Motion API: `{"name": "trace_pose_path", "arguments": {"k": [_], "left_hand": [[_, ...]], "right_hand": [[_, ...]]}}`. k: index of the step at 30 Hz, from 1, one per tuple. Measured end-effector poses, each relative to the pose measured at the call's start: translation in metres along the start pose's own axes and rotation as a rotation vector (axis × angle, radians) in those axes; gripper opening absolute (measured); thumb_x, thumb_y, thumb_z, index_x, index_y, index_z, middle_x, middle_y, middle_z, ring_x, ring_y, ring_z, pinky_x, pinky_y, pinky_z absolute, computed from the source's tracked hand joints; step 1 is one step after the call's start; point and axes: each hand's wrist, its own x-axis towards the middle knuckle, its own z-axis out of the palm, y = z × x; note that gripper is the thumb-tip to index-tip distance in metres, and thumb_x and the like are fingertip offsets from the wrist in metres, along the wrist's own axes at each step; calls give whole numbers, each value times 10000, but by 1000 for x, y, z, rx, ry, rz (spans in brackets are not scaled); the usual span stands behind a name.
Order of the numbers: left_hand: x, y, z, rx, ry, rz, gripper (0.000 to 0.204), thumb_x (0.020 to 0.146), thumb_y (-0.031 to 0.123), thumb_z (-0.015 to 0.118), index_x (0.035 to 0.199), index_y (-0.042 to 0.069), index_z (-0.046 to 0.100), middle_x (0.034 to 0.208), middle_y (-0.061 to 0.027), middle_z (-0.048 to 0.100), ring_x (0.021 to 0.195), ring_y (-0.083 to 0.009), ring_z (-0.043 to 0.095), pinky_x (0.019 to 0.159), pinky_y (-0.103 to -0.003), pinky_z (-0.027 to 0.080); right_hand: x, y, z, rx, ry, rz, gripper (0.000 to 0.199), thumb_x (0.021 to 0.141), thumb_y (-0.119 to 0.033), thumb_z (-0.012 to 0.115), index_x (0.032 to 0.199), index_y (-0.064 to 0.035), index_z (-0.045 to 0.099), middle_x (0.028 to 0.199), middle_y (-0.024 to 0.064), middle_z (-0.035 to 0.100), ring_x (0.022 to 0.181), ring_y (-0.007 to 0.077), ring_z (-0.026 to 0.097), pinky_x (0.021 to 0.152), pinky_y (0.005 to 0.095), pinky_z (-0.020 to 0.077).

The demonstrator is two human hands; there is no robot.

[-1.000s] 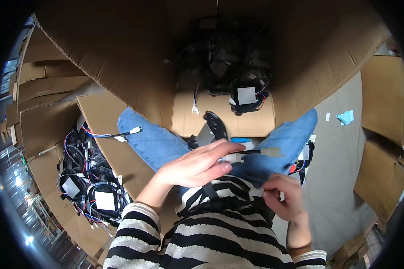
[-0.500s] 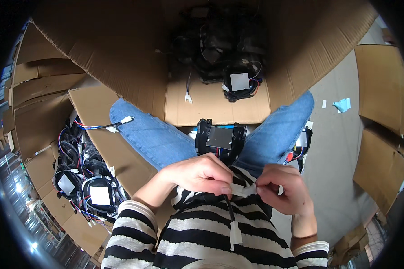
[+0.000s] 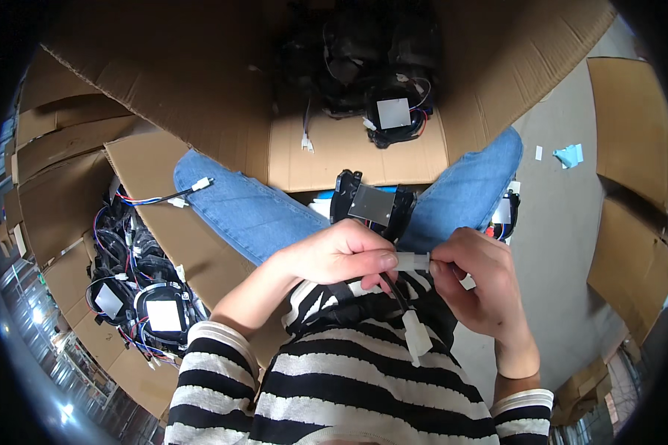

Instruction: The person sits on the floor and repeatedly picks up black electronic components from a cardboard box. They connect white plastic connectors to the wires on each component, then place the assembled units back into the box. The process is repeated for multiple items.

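Observation:
In front of my chest, both hands meet at a white plastic wire connector (image 3: 411, 260). My left hand (image 3: 343, 254) pinches its left end between thumb and fingers. On its right end my right hand (image 3: 481, 285) is closed with thumb and fingertips, which partly cover it. Whether the connector is one piece or two joined halves I cannot make out. A black cable runs down from under my left hand to a second white connector (image 3: 417, 337), which hangs free. Just beyond my hands, between my thighs, sits a black housing (image 3: 341, 200) with a square grey plate (image 3: 372, 205).
Ahead stands an open cardboard box (image 3: 360, 167) with several black wired units inside, one with a square light plate (image 3: 393, 113). More units (image 3: 163, 315) are piled at left, beside a cardboard flap. A blue scrap (image 3: 568, 156) lies on the grey floor at right, near cardboard sheets (image 3: 627, 126).
Both hands have moved up and away from my body with the connector, which now lies straighter between them. The hanging connector has swung right. The housing leans more.

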Motion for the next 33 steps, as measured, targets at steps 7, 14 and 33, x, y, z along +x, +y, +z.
{"name": "trace_pose_path", "arguments": {"k": [7,14,33], "left_hand": [[4,0,-8,128,-48,0,285,860,148,454,640,-14,537,544,-41,501,528,-109,510,498,-239,401],[8,2,-23,244,-262,95,230,829,148,516,696,-31,574,567,-83,526,497,-155,491,475,-260,382],[-13,-12,-15,151,-364,112,271,841,136,505,628,-30,488,541,-89,500,479,-192,505,442,-289,367]], "right_hand": [[1,9,3,91,-7,17,87,644,65,552,685,-1,513,575,52,478,472,170,435,434,265,338],[-2,10,3,177,-167,53,53,682,11,568,702,3,519,590,96,499,558,263,509,498,335,398],[-12,6,20,320,-261,30,53,673,7,562,701,-12,521,604,88,511,537,257,503,491,331,405]]}}
